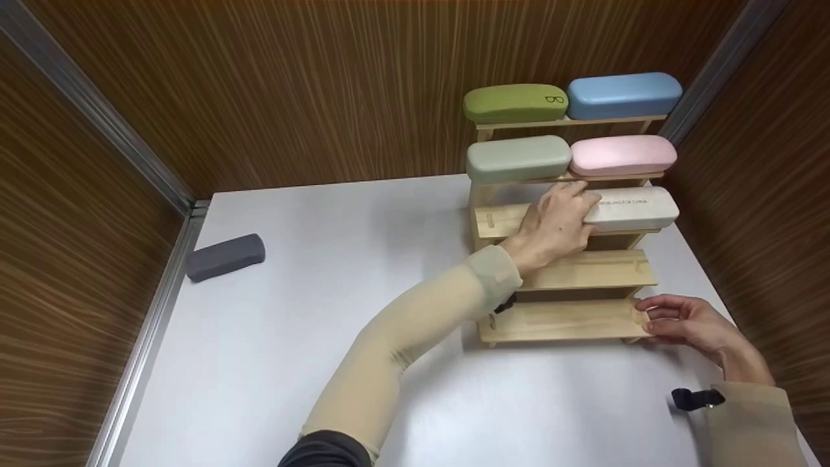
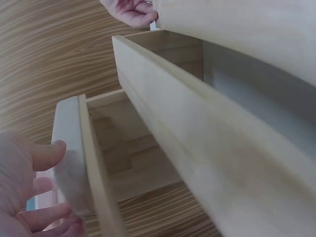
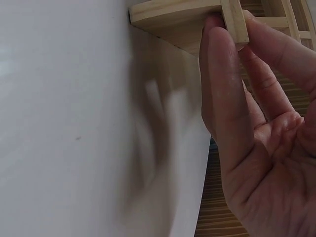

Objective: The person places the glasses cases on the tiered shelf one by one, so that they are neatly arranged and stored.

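On the third shelf from the top of a stepped wooden rack (image 1: 587, 269) lies a white glasses case (image 1: 635, 209) with lettering on its lid. My left hand (image 1: 556, 220) holds this case about its left end; in the left wrist view the thumb lies against the white case (image 2: 71, 153) and the fingers are at its end. Down at the rack's lowest shelf (image 1: 564, 321), my right hand (image 1: 697, 327) pinches the right end of the board between thumb and fingers. The right wrist view shows the board's corner (image 3: 234, 22) between them.
Above sit a green case (image 1: 512, 104) and a blue case (image 1: 626, 96) on the top shelf, a sage case (image 1: 519, 159) and a pink case (image 1: 624, 154) below them. A dark grey case (image 1: 225, 257) lies at the table's left. Wood-grain panels (image 1: 324, 91) enclose the white table (image 1: 324, 259).
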Demonstrator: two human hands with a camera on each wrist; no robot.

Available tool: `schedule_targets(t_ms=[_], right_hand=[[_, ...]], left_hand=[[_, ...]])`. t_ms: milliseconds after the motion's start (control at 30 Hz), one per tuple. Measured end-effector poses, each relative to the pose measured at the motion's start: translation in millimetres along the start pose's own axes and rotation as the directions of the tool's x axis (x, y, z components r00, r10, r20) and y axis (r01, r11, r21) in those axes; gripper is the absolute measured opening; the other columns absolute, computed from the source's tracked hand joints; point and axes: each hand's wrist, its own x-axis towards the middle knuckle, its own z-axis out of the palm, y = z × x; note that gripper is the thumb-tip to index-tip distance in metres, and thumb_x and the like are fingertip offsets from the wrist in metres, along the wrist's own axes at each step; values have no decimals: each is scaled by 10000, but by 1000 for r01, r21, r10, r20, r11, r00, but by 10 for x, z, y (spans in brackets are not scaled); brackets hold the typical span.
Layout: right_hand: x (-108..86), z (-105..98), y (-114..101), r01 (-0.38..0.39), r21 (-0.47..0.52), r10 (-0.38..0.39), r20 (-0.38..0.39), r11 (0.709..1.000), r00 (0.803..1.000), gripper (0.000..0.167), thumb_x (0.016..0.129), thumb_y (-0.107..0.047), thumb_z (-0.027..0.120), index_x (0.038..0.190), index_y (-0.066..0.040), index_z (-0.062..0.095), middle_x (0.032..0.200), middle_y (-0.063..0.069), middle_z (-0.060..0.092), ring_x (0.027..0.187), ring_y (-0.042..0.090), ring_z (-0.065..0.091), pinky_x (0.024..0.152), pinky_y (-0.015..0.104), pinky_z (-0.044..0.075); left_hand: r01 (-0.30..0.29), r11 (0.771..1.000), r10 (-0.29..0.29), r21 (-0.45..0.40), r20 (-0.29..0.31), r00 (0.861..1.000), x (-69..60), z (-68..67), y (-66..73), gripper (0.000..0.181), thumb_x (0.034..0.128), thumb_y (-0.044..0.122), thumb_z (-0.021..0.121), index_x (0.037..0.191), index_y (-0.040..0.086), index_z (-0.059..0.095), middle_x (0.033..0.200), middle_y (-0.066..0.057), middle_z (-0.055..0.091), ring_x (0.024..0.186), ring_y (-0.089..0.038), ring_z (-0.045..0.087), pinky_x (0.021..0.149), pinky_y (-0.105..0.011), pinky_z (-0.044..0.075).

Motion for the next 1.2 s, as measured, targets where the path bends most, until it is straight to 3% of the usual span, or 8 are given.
schedule_targets(t_ms=[200,300,433,700,900,1000,1100,1200], right_hand=[[-1,11,-3,-10,-13,10,-17,1000,1000,446,1015,137,674,1223,-222,839,1064,-100,854,963,56,810,816,245,681],[5,19,-16,-21,-1,21,-17,1000,1000,437,1015,133,678,1221,-218,838,1063,-93,854,965,66,813,819,258,686],[7,24,-26,-33,2,33,-20,999,999,434,1014,129,684,1213,-224,840,1058,-91,853,964,76,816,828,272,691],[-3,11,-4,-36,-15,36,-28,999,999,437,1016,122,686,1218,-234,841,1064,-105,852,970,60,813,830,266,689],[0,-5,9,-15,9,15,-9,1000,1000,447,1021,136,668,1234,-219,837,1081,-83,862,985,71,819,836,266,688],[2,-11,7,-4,15,4,8,1000,1000,449,1024,143,655,1238,-209,834,1089,-80,862,989,72,818,837,267,689],[5,-10,3,-2,8,2,11,1000,1000,449,1024,145,652,1235,-208,832,1100,-87,865,988,70,820,832,261,687],[5,-8,-5,-8,-4,8,9,1000,1000,443,1024,138,659,1234,-213,831,1096,-93,864,979,67,820,828,258,686]], left_hand=[[-45,996,44,-78,-15,999,-126,-141,-123,483,1036,316,793,1486,157,720,1580,-1,712,1561,-166,595,1367,-266,351],[-55,992,51,-113,-35,998,-207,-191,-211,486,1028,308,805,1476,134,730,1505,-14,760,1461,-175,673,1297,-265,449],[-48,985,40,-167,-49,998,-331,-249,-335,477,1019,295,817,1454,114,744,1412,-23,805,1318,-185,743,1174,-273,555],[-33,971,18,-236,-63,998,-603,-380,-604,465,1005,287,830,1429,106,762,1393,-59,818,1287,-226,764,1170,-325,564],[-1,959,-20,-284,-71,997,-803,-540,-864,446,1000,287,839,1400,100,781,1381,-70,822,1287,-258,757,1140,-378,588],[1,940,-33,-340,-88,996,-901,-611,-1021,431,1000,258,838,1387,77,786,1366,-95,825,1254,-283,763,1114,-401,603],[-24,922,-27,-386,-127,992,-1009,-665,-1185,414,996,223,842,1372,58,790,1340,-126,829,1236,-303,772,1111,-426,607],[-44,918,-23,-394,-164,986,-1126,-698,-1337,397,992,199,842,1356,47,798,1326,-140,833,1242,-311,780,1114,-436,610]])
